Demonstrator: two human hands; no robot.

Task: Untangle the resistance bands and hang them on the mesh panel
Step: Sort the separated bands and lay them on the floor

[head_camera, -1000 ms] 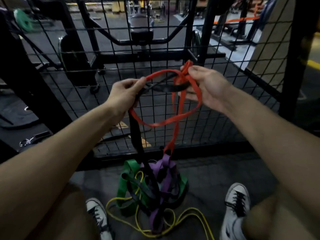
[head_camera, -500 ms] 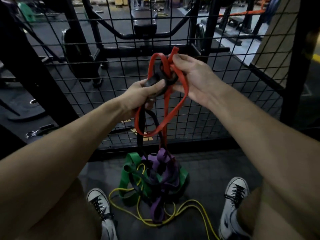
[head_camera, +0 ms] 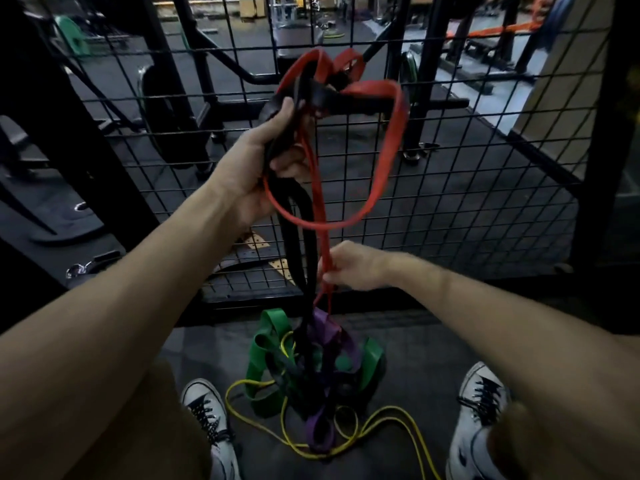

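While the left hand (head_camera: 263, 161) grips the black band (head_camera: 294, 233) raised before the mesh panel (head_camera: 485, 168), the right hand (head_camera: 353, 266) pinches the red band (head_camera: 391, 147) lower down; remaining bands (head_camera: 311, 368) lie tangled on the floor.

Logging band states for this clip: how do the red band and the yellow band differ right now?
The red band is held up by both hands; the yellow band lies on the floor, untouched. The red band is a wide flat strip; the yellow band is thin and cord-like. The left hand grips red with the black band; the right hand pinches red lower. Both remain tangled, neither hung.
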